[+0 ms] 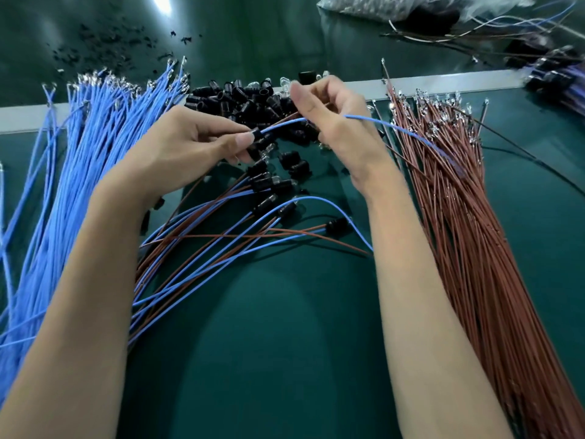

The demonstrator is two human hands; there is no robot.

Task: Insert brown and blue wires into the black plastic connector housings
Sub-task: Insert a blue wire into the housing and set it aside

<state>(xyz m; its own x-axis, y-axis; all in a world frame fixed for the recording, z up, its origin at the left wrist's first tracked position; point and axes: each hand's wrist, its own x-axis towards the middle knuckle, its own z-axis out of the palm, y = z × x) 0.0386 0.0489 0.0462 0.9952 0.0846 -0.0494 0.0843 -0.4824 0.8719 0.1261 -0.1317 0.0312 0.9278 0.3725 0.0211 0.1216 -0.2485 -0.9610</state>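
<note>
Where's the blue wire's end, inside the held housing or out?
Inside: the blue wire runs into the black housing pinched by the left hand; seating depth, cannot tell.

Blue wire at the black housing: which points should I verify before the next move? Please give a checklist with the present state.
1. Left hand holds the black housing: ok.
2. Right hand pinches the blue wire: ok.
3. Blue wire meets the housing: ok.
4. Wire end fully seated: cannot tell.
5. Brown wire bundle lies ready on the right: ok.
</note>
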